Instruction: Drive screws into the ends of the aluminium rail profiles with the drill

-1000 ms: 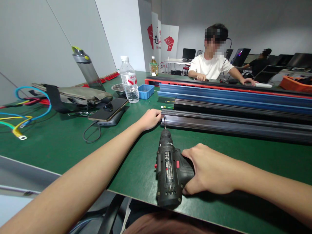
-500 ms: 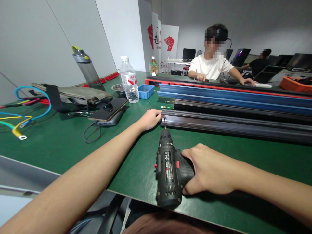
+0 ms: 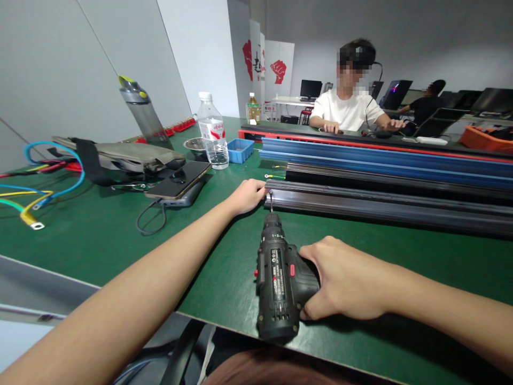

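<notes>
Drill [image 3: 278, 283] fills the right hand [image 3: 340, 278], which wraps its handle over the green table [image 3: 216, 283], bit at the left end of the near rail [image 3: 328, 203]; the left hand [image 3: 249, 195] touches that end, whether pinching I cannot tell. Farther lie a phone [image 3: 192, 174], bottle [image 3: 214, 133], blue tray [image 3: 240, 151] and blue rail [image 3: 360, 159]. Beyond, a co-worker [image 3: 347, 109] faces the table, with monitors [image 3: 310, 89] and grey wall [image 3: 304, 21] behind.

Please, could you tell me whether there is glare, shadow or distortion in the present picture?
Head view: pale glare on the left end of the dark rail, ahead of the drill; head view: dark shadow on the green table beneath the right hand; head view: the grey bottle looks tilted, probably from wide-angle distortion.
</notes>
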A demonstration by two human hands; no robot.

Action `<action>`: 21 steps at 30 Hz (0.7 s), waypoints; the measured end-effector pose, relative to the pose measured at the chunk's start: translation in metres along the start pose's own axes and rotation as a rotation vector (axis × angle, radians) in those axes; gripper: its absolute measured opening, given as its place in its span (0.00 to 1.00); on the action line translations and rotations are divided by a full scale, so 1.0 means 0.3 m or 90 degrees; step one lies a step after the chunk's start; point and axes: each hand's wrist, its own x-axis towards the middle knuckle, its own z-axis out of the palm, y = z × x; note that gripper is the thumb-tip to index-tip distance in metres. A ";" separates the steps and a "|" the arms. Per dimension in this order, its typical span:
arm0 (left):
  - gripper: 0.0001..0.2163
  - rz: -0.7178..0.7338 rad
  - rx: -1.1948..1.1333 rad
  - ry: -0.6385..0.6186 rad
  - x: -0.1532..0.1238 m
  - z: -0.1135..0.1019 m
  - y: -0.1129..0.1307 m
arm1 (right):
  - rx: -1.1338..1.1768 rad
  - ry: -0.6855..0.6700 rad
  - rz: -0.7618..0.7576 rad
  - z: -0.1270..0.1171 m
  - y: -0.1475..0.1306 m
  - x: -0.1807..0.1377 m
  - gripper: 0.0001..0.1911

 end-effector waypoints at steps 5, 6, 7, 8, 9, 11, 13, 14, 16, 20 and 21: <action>0.15 0.001 -0.009 0.005 -0.002 0.000 0.000 | 0.005 0.005 -0.006 0.000 0.000 0.001 0.17; 0.14 0.001 -0.012 0.005 -0.002 -0.001 0.001 | 0.004 0.005 -0.006 0.001 0.001 0.002 0.17; 0.14 0.002 -0.014 0.005 -0.003 -0.001 0.001 | 0.003 0.004 -0.006 0.001 0.001 0.002 0.17; 0.14 0.005 -0.016 0.005 -0.003 -0.001 0.001 | 0.001 0.003 -0.005 0.002 0.001 0.002 0.17; 0.14 0.007 -0.018 0.006 -0.003 -0.001 0.001 | -0.002 0.003 -0.003 0.002 0.002 0.002 0.17; 0.14 0.012 -0.020 0.006 -0.002 -0.002 0.000 | -0.007 0.004 -0.003 0.002 0.003 0.003 0.18; 0.14 0.013 -0.020 0.008 -0.001 -0.001 -0.001 | -0.004 0.002 -0.008 0.002 0.004 0.003 0.18; 0.14 0.013 -0.020 0.009 -0.001 -0.001 -0.002 | -0.001 0.002 -0.012 0.002 0.005 0.003 0.17; 0.14 0.009 -0.019 0.009 -0.001 -0.001 -0.002 | 0.005 0.005 -0.020 0.002 0.005 0.003 0.17; 0.14 0.012 -0.016 0.009 -0.001 -0.002 0.000 | 0.005 0.016 -0.027 0.003 0.005 0.003 0.17; 0.14 0.016 -0.015 0.011 -0.001 -0.002 0.000 | 0.002 0.019 -0.026 0.003 0.005 0.004 0.17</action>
